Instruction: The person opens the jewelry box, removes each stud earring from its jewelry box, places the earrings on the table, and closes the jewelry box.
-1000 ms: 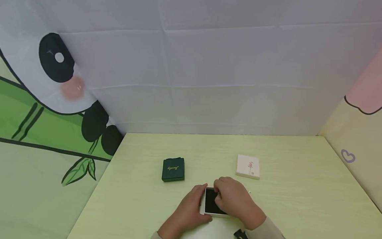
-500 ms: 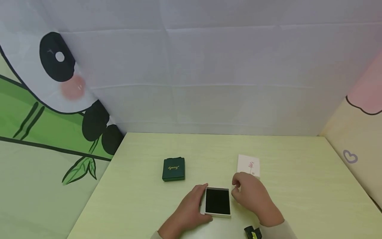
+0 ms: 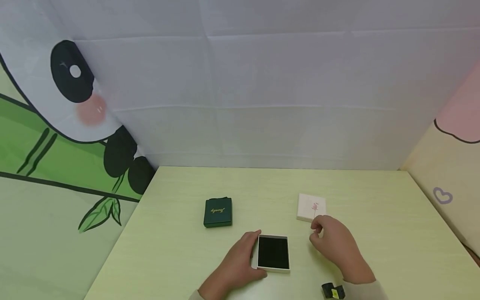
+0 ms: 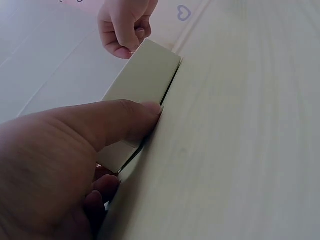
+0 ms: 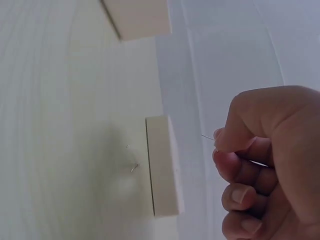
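Observation:
My left hand grips a shallow white box by its left side, thumb at the near edge and fingers at the far one. A black pad shows in the box's top. In the left wrist view, my thumb presses the box's pale side. To the right of the box, my right hand is raised above the table, thumb and forefinger pinched together. Between them sticks out a thin metal pin; the rest of that thing is hidden. A tiny shiny piece lies on the table in the right wrist view.
A dark green box with gold lettering stands further back on the left. Behind my right hand lies a white box with a pink flower print. A white cloth wall rises behind the table.
My right hand has moved from over the black pad to the right, uncovering the box, and now hovers near the flower-print box. My left hand keeps its grip.

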{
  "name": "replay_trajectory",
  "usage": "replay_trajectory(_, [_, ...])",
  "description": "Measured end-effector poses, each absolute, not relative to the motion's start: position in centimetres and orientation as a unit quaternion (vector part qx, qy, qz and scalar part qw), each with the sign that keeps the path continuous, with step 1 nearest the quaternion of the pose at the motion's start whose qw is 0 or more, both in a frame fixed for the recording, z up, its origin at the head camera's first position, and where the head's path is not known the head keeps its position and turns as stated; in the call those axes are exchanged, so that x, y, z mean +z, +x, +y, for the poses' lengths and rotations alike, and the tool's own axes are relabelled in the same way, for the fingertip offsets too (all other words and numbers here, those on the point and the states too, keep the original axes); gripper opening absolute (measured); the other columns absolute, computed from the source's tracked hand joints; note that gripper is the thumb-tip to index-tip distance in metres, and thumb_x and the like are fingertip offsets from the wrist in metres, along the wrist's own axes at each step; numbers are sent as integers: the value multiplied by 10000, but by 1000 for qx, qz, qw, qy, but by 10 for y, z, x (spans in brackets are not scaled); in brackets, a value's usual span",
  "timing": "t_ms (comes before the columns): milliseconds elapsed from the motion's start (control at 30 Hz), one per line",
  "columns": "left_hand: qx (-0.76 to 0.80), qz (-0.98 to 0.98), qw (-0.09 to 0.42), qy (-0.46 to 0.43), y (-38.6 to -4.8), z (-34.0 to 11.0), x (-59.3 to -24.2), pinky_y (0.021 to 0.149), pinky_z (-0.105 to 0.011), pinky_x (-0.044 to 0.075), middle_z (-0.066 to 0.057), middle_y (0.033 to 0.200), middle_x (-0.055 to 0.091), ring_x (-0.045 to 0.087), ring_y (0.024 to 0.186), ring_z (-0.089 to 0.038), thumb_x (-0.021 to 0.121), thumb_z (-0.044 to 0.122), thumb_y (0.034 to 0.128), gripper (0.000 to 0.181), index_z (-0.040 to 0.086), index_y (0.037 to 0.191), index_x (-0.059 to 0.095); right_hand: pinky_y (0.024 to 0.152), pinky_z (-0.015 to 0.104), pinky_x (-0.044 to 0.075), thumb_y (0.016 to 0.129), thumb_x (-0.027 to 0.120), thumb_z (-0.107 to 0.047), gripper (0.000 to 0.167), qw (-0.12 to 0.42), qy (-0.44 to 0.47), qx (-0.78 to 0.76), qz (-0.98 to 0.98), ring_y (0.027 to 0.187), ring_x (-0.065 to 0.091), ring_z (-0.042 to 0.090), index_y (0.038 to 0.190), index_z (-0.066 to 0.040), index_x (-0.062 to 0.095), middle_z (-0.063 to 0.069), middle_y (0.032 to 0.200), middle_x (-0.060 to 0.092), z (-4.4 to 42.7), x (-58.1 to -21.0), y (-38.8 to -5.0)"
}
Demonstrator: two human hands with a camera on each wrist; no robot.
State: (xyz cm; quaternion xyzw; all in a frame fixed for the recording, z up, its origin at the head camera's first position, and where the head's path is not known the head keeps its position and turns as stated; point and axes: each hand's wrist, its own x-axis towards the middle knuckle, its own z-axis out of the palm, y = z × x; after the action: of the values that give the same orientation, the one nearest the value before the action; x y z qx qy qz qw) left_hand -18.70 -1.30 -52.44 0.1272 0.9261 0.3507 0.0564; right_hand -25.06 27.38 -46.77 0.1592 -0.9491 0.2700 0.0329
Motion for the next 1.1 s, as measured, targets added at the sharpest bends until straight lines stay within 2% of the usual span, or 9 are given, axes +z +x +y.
replay_trajectory(367, [353,926,57,126,-185,-13,-519,1090,-423,428,-4,1476,486,505,1293,-180,927,304,706,1036,91,1563,386,630,343,426,833,680,-71,106,4,119,293,-949,691,491,159,934,-100,687,-29,826,608,295,-476,-259])
replay_trajectory(1100, [357,923,62,127,-187,-13,-523,1088,-430,430,17,1480,480,502,1295,-175,929,325,709,1040,113,1567,383,652,353,435,813,661,-62,80,-36,109,290,-950,715,510,171,879,-107,664,-21,782,585,308,-485,-267])
